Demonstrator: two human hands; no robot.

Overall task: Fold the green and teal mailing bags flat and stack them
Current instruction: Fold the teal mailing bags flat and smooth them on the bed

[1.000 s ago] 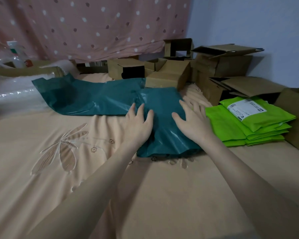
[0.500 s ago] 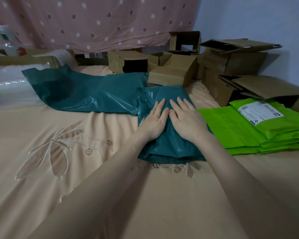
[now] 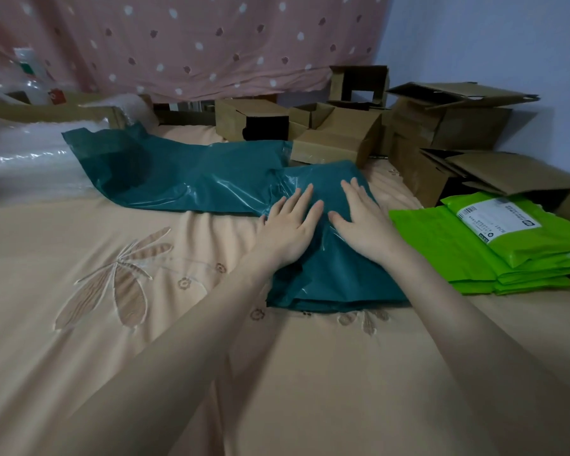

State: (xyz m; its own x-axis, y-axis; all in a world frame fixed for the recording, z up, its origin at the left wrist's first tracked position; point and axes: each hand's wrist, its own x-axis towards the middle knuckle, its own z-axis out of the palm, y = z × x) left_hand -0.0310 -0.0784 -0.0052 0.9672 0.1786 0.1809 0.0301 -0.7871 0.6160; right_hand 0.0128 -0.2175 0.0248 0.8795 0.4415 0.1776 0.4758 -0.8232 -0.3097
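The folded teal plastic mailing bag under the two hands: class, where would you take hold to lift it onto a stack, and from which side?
Probably pinch the folded teal plastic mailing bag at its near edge, coming from the person's side. The layers end there in a thick straight edge over the peach bedsheet, and the left hand and right hand already press it flat.

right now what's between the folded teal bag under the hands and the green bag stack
Nothing: in the head view the folded teal plastic mailing bag sits right beside the stack of bright green mailing bags, with at most a sliver of peach bedsheet showing.

two hands, two teal bags — one green stack
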